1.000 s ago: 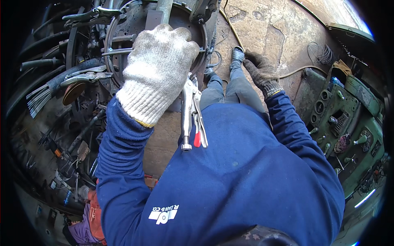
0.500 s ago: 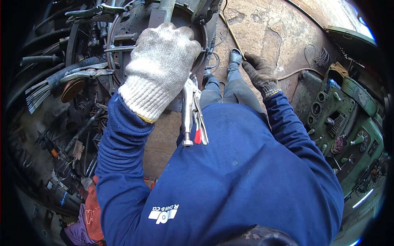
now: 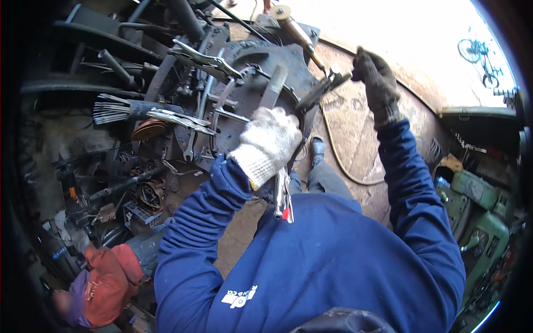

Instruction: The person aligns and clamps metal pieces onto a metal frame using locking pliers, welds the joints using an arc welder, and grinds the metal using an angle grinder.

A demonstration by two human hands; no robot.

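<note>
My left hand (image 3: 270, 139), in a white knit glove, is closed at the near edge of a round dark metal workpiece (image 3: 302, 75); its grip is hidden beneath the fingers. Just below it hang locking pliers (image 3: 282, 194) with a red lever. A grey bar (image 3: 274, 87) rises from the workpiece beyond this hand. My right hand (image 3: 377, 86), in a dark glove, is raised with fingers bent and apart. Its fingertips are close to a blurred dark clamp-like tool (image 3: 323, 90) on the workpiece's right side; whether they touch cannot be made out.
More locking pliers (image 3: 205, 60) grip the work at left, near a bundle of thin rods (image 3: 114, 109) in a dark tube. A person in orange (image 3: 105, 283) is low at left. A hose (image 3: 341, 164) crosses the floor; a green machine (image 3: 477, 222) stands at right.
The view has shifted, bringing more of the workpiece into sight. My right hand has risen from beside my leg to the dark tool. My left hand stays at the workpiece.
</note>
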